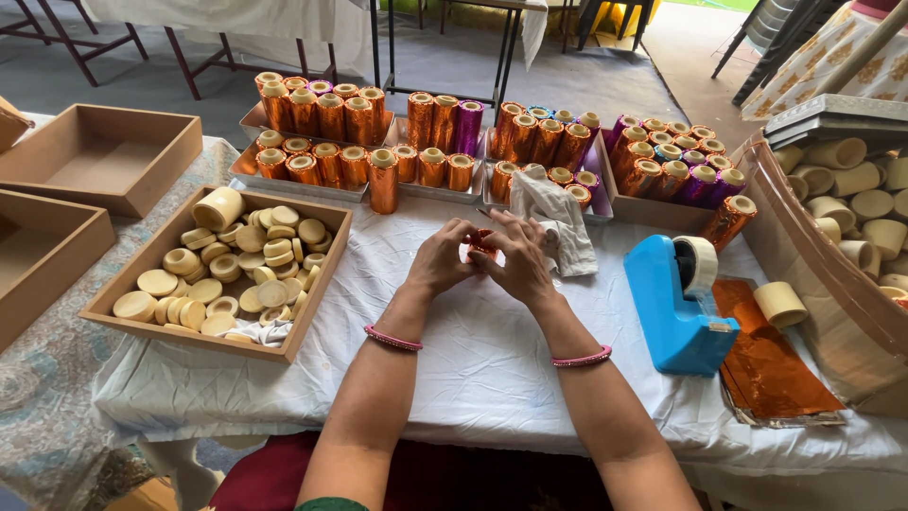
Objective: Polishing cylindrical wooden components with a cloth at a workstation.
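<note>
Currently I log both hands meeting at mid-bench over the white cloth (473, 360): the left hand (441, 259) and the right hand (522, 261) are curled closed around a small piece wrapped in orange foil (482, 248), fingertips pinching it from either side, so it sits between the two hands and just above the cloth. Judging progress from what lies around: the trays at the far edge hold many finished foil-wrapped cylinders (326, 114), orange and purple, so a good share looks done. What is left appears considerable: the wooden box (123, 317) left of the hands holds plenty of bare cream discs (236, 274), and more unwrapped cream cylinders (856, 180) fill the bin at right. Orange foil sheets (771, 364) lie beside the blue tape dispenser (676, 303), near the right hand. A crumpled white rag (558, 218) lies just behind the hands.
</note>
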